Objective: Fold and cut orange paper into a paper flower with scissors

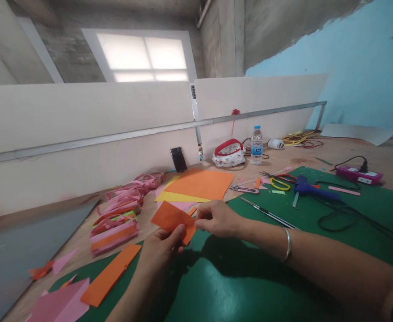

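Over the green mat [223, 281], orange paper piece [167, 216] held up: left hand [167, 243] pinches it, thumb on top; right hand [219, 218] pinches its edge. On mat: blue glue gun [302, 187], cutter knife [266, 212]. Beyond mat: phone [178, 159], water bottle [256, 150].

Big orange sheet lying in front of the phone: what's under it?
Yellow paper shows along the orange sheet's near edge, with pink paper peeking out beyond the yellow. Anything else underneath is covered.
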{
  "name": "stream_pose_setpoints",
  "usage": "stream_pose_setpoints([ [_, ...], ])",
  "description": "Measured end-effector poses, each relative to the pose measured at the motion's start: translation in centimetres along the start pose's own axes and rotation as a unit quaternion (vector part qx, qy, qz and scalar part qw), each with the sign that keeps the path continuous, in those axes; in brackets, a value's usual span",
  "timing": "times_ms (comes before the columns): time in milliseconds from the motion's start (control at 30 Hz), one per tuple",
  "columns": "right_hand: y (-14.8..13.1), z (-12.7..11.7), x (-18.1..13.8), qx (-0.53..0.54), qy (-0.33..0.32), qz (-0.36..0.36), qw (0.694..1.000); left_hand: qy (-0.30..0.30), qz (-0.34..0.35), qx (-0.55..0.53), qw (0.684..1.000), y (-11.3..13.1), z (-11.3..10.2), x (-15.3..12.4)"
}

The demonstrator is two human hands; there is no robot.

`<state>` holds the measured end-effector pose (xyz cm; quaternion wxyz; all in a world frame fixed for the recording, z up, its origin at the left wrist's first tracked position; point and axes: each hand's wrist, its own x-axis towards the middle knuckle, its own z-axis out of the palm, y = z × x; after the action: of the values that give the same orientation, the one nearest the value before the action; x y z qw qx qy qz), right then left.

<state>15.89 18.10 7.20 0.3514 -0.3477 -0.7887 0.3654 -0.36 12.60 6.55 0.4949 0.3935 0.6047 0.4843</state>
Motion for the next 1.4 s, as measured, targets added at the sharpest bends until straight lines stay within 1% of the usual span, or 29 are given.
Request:
stream_pose_setpoints([
  [67,0.2,-0.1,0.1,0.011,-0.024,-0.016,1.000,-0.030,0.021,0.040,0.999,-0.1,-0.1,0.1],
  [100,0.3,-0.1,0.1,0.022,-0.020,-0.020,0.999,-0.052,0.028,0.053,0.997,-0.2,0.0,0.0],
  [233,0.4,0.2,0.1,0.069,0.043,-0.015,0.997,-0.148,0.030,0.068,0.986,-0.6,1.2,-0.9],
  [300,0.5,0.2,0.1,0.076,0.046,-0.002,0.996,-0.193,0.023,0.069,0.979,-0.6,1.4,-1.3],
  [400,0.6,0.1,0.2,0.085,-0.007,0.018,0.996,-0.269,0.003,0.118,0.956,-0.2,0.4,-1.6],
  [467,0.8,0.0,0.3,0.084,-0.050,0.023,0.995,-0.313,-0.019,0.183,0.932,0.0,-0.6,-1.6],
  [500,0.8,0.0,0.3,0.081,-0.063,0.023,0.994,-0.323,-0.033,0.224,0.919,0.1,-1.1,-1.6],
  [567,1.0,0.1,0.4,0.070,-0.066,0.015,0.995,-0.312,-0.053,0.305,0.898,0.3,-1.6,-1.5],
  [600,1.0,0.1,0.4,0.064,-0.061,0.008,0.996,-0.280,-0.038,0.351,0.893,0.4,-1.7,-1.4],
  [633,1.0,0.2,0.4,0.058,-0.053,0.000,0.997,-0.228,-0.007,0.394,0.891,0.6,-1.7,-1.3],
  [700,0.9,0.4,0.3,0.047,-0.033,-0.015,0.998,-0.105,0.093,0.439,0.888,0.9,-1.3,-1.1],
  [733,0.9,0.5,0.2,0.044,-0.025,-0.019,0.999,-0.065,0.140,0.430,0.890,1.1,-1.0,-1.0],
  [767,0.7,0.6,0.1,0.042,-0.020,-0.025,0.999,-0.048,0.173,0.402,0.898,1.3,-0.7,-1.0],
  [833,0.5,0.8,-0.1,0.030,-0.014,-0.045,0.998,-0.060,0.199,0.309,0.928,1.4,-0.1,-1.0],
  [900,0.1,0.8,-0.4,0.002,-0.006,-0.075,0.997,-0.069,0.193,0.233,0.950,1.4,0.3,-1.1],
  [967,-0.1,0.7,-0.5,-0.027,0.000,-0.097,0.995,-0.061,0.173,0.199,0.963,1.4,0.4,-1.3],
  [1067,-0.3,0.5,-0.5,-0.032,-0.020,-0.093,0.995,-0.067,0.148,0.179,0.970,1.3,0.3,-1.5],
  [1133,-0.2,0.4,-0.4,-0.022,-0.040,-0.080,0.996,-0.079,0.154,0.193,0.966,1.2,0.1,-1.5],
  [1167,-0.1,0.3,-0.4,-0.016,-0.050,-0.068,0.996,-0.079,0.169,0.219,0.958,1.2,0.1,-1.5],
  [1200,0.0,0.3,-0.3,-0.008,-0.061,-0.053,0.997,-0.073,0.192,0.256,0.945,1.3,0.1,-1.5],
  [1300,0.0,0.2,-0.4,0.016,-0.097,-0.013,0.995,-0.039,0.283,0.365,0.886,1.3,0.4,-1.6],
  [1333,-0.1,0.1,-0.4,0.020,-0.108,-0.008,0.994,-0.034,0.291,0.369,0.882,1.3,0.5,-1.6],
  [1367,-0.2,0.0,-0.4,0.018,-0.116,-0.011,0.993,-0.036,0.280,0.356,0.891,1.4,0.6,-1.7],
  [1400,-0.3,-0.1,-0.5,0.012,-0.122,-0.023,0.992,-0.038,0.257,0.331,0.907,1.4,0.6,-1.7],
])
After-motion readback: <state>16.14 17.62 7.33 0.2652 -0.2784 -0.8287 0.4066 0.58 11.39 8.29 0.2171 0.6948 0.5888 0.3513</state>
